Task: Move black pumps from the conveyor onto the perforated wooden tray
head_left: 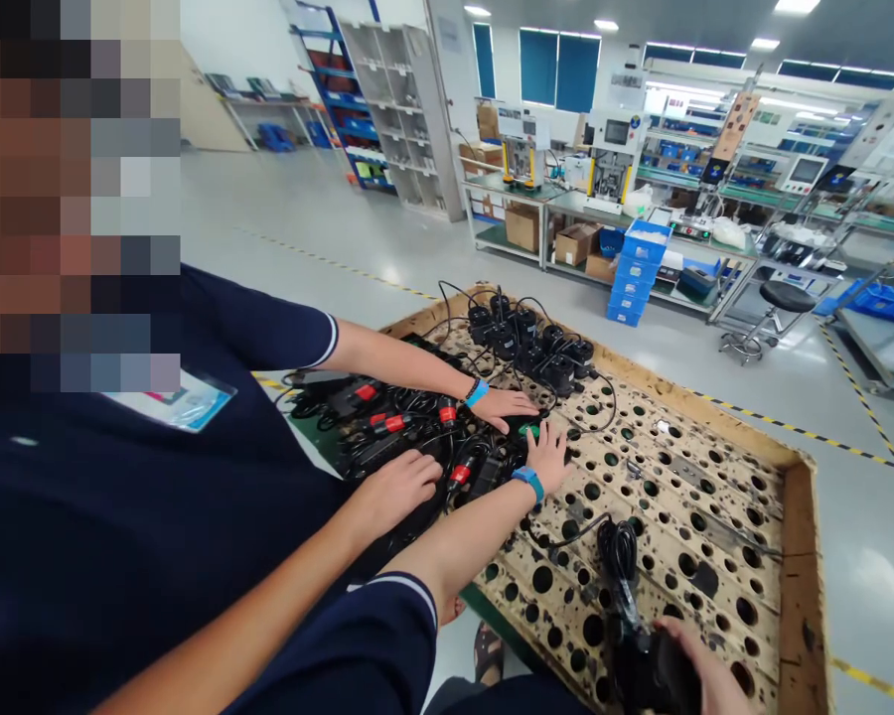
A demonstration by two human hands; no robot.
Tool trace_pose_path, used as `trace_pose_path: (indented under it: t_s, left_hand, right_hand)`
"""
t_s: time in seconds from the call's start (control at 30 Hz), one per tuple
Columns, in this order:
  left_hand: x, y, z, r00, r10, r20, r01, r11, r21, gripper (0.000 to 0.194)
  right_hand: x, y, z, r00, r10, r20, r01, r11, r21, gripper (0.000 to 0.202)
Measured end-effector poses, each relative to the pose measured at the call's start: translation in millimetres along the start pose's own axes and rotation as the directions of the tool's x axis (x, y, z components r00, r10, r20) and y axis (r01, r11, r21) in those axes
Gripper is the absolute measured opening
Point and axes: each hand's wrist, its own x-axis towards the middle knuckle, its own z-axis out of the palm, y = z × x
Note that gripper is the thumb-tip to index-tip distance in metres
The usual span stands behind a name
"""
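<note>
My left hand (549, 459), with a blue watch (527, 485) on its wrist, lies with fingers spread at the edge of a pile of black cables, beside a small green piece (528, 431). At the lower right, my right hand (704, 665) grips a black box-shaped device (656, 670). A bundled black cord (620, 556) lies just beyond that device. A co-worker's hand (503, 407) with a blue wristband reaches in next to my left hand; the co-worker's other hand (398, 489) rests on the pile. Red pieces (462, 472) show among the black cables.
The perforated wooden tray (805, 556) has raised edges. Several black round units (528, 343) with cords stand at its far side. A co-worker (194, 516) stands close on my left. Beyond are stacked blue bins (636, 273), a stool (786, 298) and workbenches (507, 189).
</note>
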Motion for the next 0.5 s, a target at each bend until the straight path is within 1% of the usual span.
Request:
trace_pose_path:
  t_s: [0.03, 0.1, 0.17, 0.27, 0.33, 0.4, 0.43, 0.47, 0.5]
  left_hand:
    - [2, -1, 2.1, 1.0, -0.004, 0.002, 0.004, 1.0, 0.003, 0.05]
    - [5, -3, 7.2, 0.999, -0.038, -0.005, 0.038, 0.999, 0.017, 0.047]
    - [7, -6, 13.9, 0.996, -0.089, -0.019, 0.09, 0.995, 0.036, 0.046]
    - [8, -14, 27.0, 0.993, -0.117, -0.005, 0.117, 0.992, 0.04, 0.052]
    - [9, -20, 37.5, 0.994, -0.109, 0.032, 0.108, 0.994, 0.023, 0.063]
    - [11, -25, 48.6, 0.991, -0.115, 0.061, 0.115, 0.993, 0.004, 0.073]
    - [13, -27, 54.1, 0.99, -0.123, 0.068, 0.123, 0.992, -0.005, 0.077]
    - [14, -29, 59.3, 0.989, -0.13, 0.072, 0.131, 0.991, -0.013, 0.08]
    - [15, -30, 64.0, 0.988, -0.134, 0.07, 0.136, 0.991, -0.018, 0.081]
  right_hand:
    - [8, -6, 6, 0.999, 0.003, 0.045, -0.003, 1.0, -0.002, 0.083]
    - [25, -19, 19, 0.996, 0.033, 0.086, -0.028, 0.998, -0.054, 0.088]
    - [42, -27, 30, 0.993, 0.075, 0.089, -0.063, 0.989, -0.132, 0.093]
    - [66, -33, 40, 0.992, 0.078, 0.101, -0.055, 0.976, -0.212, 0.095]
    - [80, -35, 35, 0.988, 0.061, 0.139, -0.026, 0.971, -0.239, 0.088]
    - [101, -41, 19, 0.976, 0.035, 0.215, 0.004, 0.984, -0.177, 0.071]
    - [116, -45, 8, 0.971, 0.0, 0.241, 0.025, 0.995, -0.098, 0.059]
    - [136, -50, -4, 0.971, -0.047, 0.236, 0.047, 0.999, 0.004, 0.048]
    - [160, -56, -15, 0.978, -0.09, 0.186, 0.069, 0.991, 0.116, 0.043]
